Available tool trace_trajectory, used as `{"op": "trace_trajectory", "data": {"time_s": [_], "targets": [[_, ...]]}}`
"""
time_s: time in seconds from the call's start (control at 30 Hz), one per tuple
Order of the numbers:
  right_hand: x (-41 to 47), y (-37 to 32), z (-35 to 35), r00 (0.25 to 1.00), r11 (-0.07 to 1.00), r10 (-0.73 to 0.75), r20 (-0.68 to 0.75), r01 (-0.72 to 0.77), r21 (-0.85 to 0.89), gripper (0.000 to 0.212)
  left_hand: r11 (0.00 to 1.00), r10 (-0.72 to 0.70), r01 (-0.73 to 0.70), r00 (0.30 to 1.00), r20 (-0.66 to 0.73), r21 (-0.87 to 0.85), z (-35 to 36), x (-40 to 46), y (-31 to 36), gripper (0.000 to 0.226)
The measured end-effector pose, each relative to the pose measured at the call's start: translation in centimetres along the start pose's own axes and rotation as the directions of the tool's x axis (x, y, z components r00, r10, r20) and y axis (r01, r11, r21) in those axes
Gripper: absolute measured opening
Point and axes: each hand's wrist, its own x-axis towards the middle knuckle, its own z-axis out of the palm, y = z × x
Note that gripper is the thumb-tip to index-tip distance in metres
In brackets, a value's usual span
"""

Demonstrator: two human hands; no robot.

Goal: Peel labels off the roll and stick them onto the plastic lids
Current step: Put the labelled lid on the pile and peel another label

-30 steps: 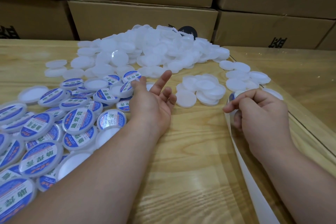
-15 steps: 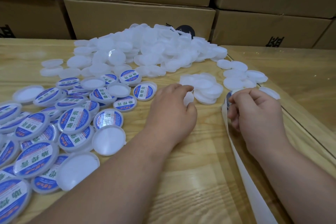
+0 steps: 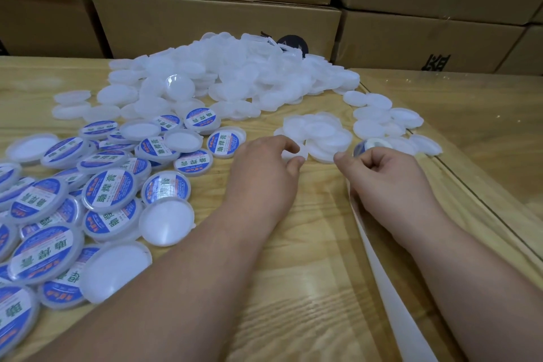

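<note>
At twelve o'clock on the desk (image 3: 308, 288), the left hand (image 3: 264, 176) pinches a blank lid (image 3: 295, 153) from the small stack. The right hand (image 3: 388, 182), grip curled, holds the label strip (image 3: 390, 291) at one o'clock. A hurried placement could likely leave the label off-centre or creased.

Even, soft overhead light; faint shadows. Glare on table (image 3: 458, 103) beside lid heap (image 3: 235, 67), whose whites blow out. Wide-angle bowing toward edges. Slightly soft throughout.
</note>
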Motion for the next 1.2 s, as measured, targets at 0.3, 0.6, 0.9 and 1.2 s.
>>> {"op": "trace_trajectory", "data": {"time_s": [0.3, 0.6, 0.9, 1.2], "targets": [[0.18, 0.11, -0.02, 0.998, 0.999, -0.003, 0.058, 0.006, -0.051, 0.025, 0.998, -0.005, 0.004, 1.000, 0.028, 0.057, 0.28, 0.32, -0.34, 0.040], [0.03, 0.35, 0.08, 0.993, 0.998, -0.056, 0.106, 0.056, 0.007, 0.023, 0.998, -0.023, 0.019, 0.998, 0.066, 0.054, 0.10, 0.24, -0.25, 0.039], [0.04, 0.07, -0.15, 0.989, 0.993, -0.015, 0.146, -0.003, 0.118, 0.031, 0.998, -0.056, 0.054, 0.993, 0.101, 0.029, -0.01, 0.11, 0.04, 0.036], [-0.01, 0.04, -0.12, 0.982, 0.996, -0.019, 0.189, 0.002, 0.092, 0.028, 0.988, -0.016, -0.009, 0.987, 0.161, 0.154, -0.02, 0.00, 0.25, 0.043]]}}
